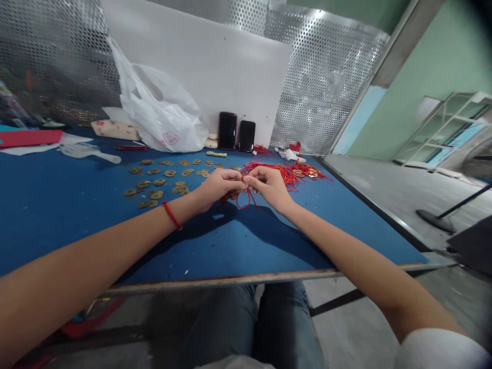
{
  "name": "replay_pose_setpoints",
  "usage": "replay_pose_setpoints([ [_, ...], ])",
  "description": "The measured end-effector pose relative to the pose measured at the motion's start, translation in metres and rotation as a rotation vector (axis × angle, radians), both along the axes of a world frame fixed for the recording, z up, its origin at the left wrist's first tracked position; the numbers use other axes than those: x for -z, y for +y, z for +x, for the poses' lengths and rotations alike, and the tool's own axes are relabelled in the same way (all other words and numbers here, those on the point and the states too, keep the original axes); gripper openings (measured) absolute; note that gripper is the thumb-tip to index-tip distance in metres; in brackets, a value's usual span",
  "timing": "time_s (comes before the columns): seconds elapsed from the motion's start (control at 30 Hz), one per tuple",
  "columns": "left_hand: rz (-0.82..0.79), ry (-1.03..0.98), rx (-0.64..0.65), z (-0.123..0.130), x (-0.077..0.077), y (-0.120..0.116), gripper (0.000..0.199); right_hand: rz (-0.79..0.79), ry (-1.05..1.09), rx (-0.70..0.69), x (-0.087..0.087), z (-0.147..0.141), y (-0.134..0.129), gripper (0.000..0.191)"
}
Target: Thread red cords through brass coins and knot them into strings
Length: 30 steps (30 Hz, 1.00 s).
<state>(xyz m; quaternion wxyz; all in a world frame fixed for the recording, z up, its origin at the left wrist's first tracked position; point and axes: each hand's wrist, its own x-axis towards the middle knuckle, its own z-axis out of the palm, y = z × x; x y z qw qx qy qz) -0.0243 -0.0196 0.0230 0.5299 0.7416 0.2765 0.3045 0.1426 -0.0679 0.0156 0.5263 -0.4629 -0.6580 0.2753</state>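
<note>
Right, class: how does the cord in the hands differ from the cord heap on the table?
The held cord forms a small loop, while the cord heap spreads in many strands. The held cord is pinched in the fingers; the cord heap rests on the blue table. Both are red.

Both hands [245,185] pinch a red cord [243,205] above the blue table [230,246], near coins [157,195].

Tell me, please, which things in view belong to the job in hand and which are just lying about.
Apparently for the job: held red cord; red cord pile; scattered coins.
Apparently just lying about: white plastic bag; two black phones; white utensil.
</note>
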Motion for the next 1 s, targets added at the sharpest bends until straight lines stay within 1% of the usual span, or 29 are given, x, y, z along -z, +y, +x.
replay_pose_setpoints([
  [0.07, -0.008, -0.001, -0.018, 0.0, -0.001, -0.002, 0.016, -0.018, 0.007, -0.009, -0.002, 0.0, -0.001, 0.035],
  [0.23, -0.001, 0.011, -0.058, 0.001, -0.004, -0.003, 0.017, -0.017, -0.066, 0.018, -0.006, 0.001, -0.004, 0.021],
  [0.33, 0.001, 0.003, -0.073, 0.001, -0.003, -0.001, 0.018, -0.033, -0.053, 0.019, -0.007, 0.0, -0.005, 0.015],
  [0.47, 0.074, 0.009, -0.057, 0.001, -0.003, -0.001, 0.017, -0.102, -0.044, 0.02, -0.008, 0.0, -0.005, 0.014],
  [0.63, 0.149, -0.006, -0.036, 0.003, -0.003, -0.004, 0.016, -0.207, -0.119, 0.042, -0.011, 0.0, -0.005, 0.014],
  [0.8, 0.244, -0.025, -0.001, 0.004, 0.001, 0.0, 0.018, -0.23, -0.218, 0.064, -0.012, -0.002, -0.005, 0.015],
  [0.9, 0.245, -0.022, 0.003, 0.003, 0.001, 0.001, 0.018, -0.247, -0.197, 0.064, -0.012, -0.003, -0.006, 0.014],
  [1.0, 0.239, -0.011, -0.006, 0.003, -0.001, -0.001, 0.017, -0.212, -0.184, 0.094, -0.011, -0.003, -0.006, 0.013],
])
